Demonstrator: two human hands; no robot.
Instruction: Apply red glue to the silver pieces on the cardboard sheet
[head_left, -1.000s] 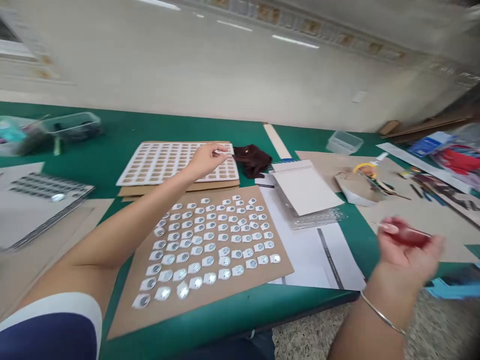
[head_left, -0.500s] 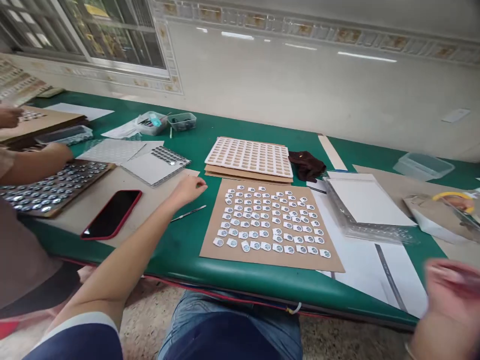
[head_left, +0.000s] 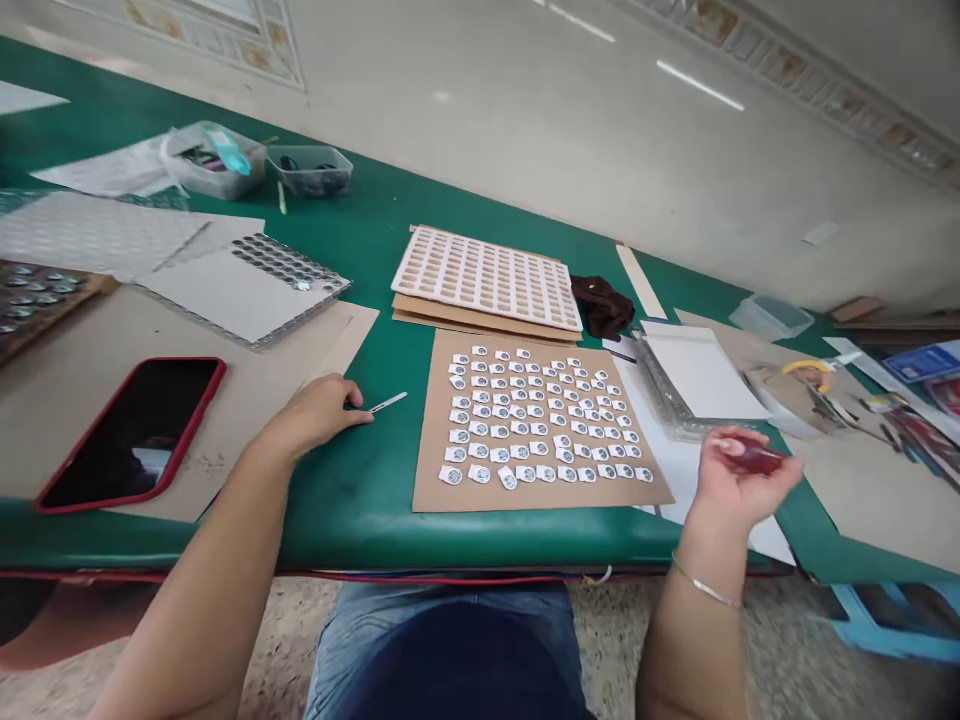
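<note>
My left hand [head_left: 319,412] rests low over the green table with thumb and fingertips closed at the near end of a slim silver tool [head_left: 390,401], whose kind I cannot make out. To its right lies a brown cardboard sheet [head_left: 431,490] bearing rows of small white tabs, each with a round dark print. Beyond that sheet's right edge, my right hand [head_left: 731,490] is raised palm up, its fingers curled round a glossy dark red object [head_left: 756,458] too blurred to name. The nearest thing beneath it is a white paper sheet [head_left: 772,545].
Behind the cardboard, a white grid tray [head_left: 487,285] lies on brown boards beside a dark brown cloth [head_left: 604,305]. A red-cased phone [head_left: 131,435] lies at left. Clear tubs [head_left: 311,170] stand at the back. Yellow-handled scissors [head_left: 810,372] and tools lie right.
My view has turned rightward and dropped. My left hand has come down to the silver tool, closing at its end. My right hand has moved inward, with the dark red object showing in it.
</note>
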